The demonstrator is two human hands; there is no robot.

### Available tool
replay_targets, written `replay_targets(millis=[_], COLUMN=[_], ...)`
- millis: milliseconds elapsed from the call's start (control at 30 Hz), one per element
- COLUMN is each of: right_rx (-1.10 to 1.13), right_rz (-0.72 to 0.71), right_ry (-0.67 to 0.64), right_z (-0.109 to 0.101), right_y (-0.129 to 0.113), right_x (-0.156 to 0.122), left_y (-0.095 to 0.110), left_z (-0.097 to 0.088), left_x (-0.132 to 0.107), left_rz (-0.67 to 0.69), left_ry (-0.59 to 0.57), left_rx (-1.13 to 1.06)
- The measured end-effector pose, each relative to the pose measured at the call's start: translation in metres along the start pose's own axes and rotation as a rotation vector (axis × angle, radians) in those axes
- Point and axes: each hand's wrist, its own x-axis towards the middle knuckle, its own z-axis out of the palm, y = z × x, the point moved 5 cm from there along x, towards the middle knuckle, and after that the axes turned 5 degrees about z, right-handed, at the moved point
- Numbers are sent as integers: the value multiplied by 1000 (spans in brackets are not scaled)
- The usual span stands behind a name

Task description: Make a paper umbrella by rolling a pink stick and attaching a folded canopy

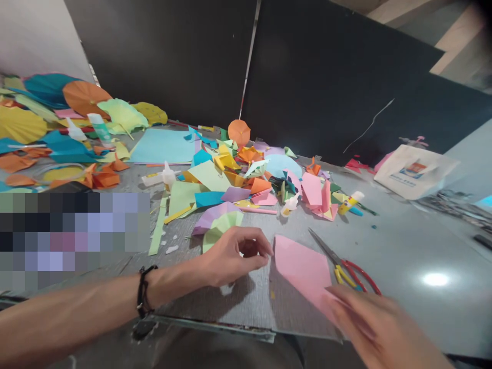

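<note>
My right hand [380,323] grips the lower right end of a pink sheet of paper [302,261], thumb and fingers closed on it. The sheet lies slantwise near the table's front edge. Just left of its left edge is my left hand [238,253], loosely curled, with a gap between thumb and fingers and nothing visible in it. Beyond my right hand, scissors [338,264] with red and yellow handles lie on the table. A pleated purple and green paper fan [219,223] rests behind my left hand.
Coloured paper scraps [230,174] pile across the middle, with a white glue bottle [289,205] and a yellow glue stick [351,203]. Paper fans [86,97] heap at far left. A white bag [415,171] stands at right. A dark panel [307,77] rises behind.
</note>
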Motion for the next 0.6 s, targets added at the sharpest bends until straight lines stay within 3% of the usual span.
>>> replay_targets(millis=[133, 233, 333, 600], right_rx=[33, 77, 136, 225], right_rz=[61, 187, 253, 207], right_ry=[-159, -230, -406, -615], right_z=[26, 31, 37, 63], right_y=[10, 19, 14, 10], right_x=[-6, -2, 13, 59], left_y=[-5, -9, -8, 0], left_z=[-5, -8, -9, -15], left_x=[0, 1, 2, 2], left_rz=[-36, -79, -69, 21], left_ry=[97, 159, 184, 198], left_rx=[25, 45, 63, 184])
